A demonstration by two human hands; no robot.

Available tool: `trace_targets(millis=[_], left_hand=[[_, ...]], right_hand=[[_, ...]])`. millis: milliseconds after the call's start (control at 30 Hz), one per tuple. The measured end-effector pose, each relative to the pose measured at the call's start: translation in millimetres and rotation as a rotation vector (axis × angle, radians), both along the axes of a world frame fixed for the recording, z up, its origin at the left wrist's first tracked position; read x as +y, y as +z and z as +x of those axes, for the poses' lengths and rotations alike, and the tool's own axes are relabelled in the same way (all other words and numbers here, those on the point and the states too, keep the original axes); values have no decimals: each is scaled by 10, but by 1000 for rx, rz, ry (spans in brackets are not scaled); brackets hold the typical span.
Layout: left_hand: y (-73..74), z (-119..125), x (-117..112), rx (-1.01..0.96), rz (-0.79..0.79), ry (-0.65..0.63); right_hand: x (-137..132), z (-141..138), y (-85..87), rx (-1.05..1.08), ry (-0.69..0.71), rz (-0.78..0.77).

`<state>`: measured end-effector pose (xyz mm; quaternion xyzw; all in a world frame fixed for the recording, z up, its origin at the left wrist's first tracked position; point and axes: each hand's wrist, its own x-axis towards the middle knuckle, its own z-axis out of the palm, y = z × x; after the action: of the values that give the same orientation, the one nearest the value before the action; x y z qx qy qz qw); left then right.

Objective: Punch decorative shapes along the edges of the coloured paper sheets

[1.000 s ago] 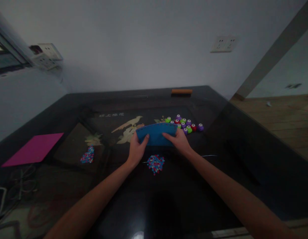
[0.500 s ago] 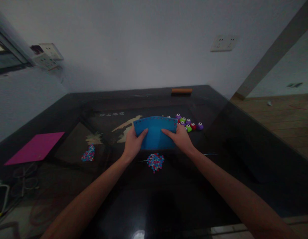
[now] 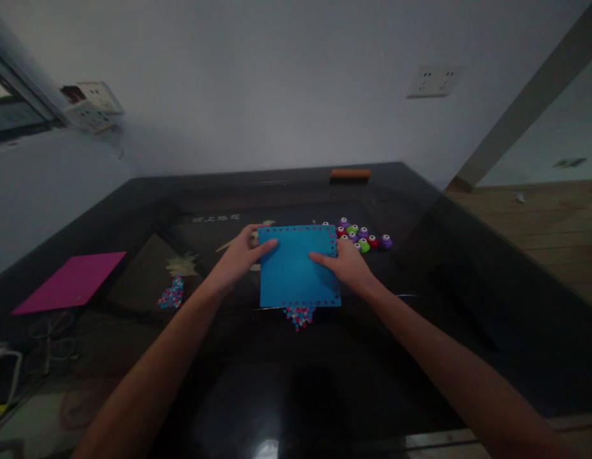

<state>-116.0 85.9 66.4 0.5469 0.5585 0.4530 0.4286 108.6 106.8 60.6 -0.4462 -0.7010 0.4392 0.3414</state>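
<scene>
holding blue sheet point(image 3: 296, 274), shiny blk tbl point(image 3: 372, 363), pale wall point(image 3: 257, 95)

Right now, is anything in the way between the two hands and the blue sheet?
Nothing visible: the left hand and right hand both grip the sheet directly. A pile of coloured bits shows past its near edge, clear of both hands.

Open tabletop point(image 3: 353, 376) nearest the body, toys point(image 3: 353, 237) beyond right hand point(image 3: 349, 264)
</scene>
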Motion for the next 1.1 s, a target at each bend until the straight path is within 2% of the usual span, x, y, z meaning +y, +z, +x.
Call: trace_targets(millis=[67, 133, 233, 333, 467, 667, 833, 1000, 1100], left_hand=[[116, -33, -35, 194, 258, 135], [210, 8, -114, 447, 495, 166], [252, 148, -237, 745, 575, -22], [192, 240, -279, 854, 521, -93], [138, 220, -252, 846, 507, -123], [178, 175, -225, 772, 484, -183], [165, 101, -187, 692, 420, -211], [135, -175, -171, 622, 275, -195], [31, -432, -194, 621, 196, -211]], right_hand=[[-39, -36, -16, -12, 13, -2], [-86, -82, -38, -1, 37, -33], [-159, -146, -66, 48, 97, -129], [-211, -180, -72, 51, 114, -180], [-241, -186, -50, 86, 127, -207], [-236, -170, -34, 62, 158, -205], [-263, -179, -43, 132, 235, -291], [-309, -217, -52, 211, 389, -391], [-287, -217, -75, 165, 418, -386]])
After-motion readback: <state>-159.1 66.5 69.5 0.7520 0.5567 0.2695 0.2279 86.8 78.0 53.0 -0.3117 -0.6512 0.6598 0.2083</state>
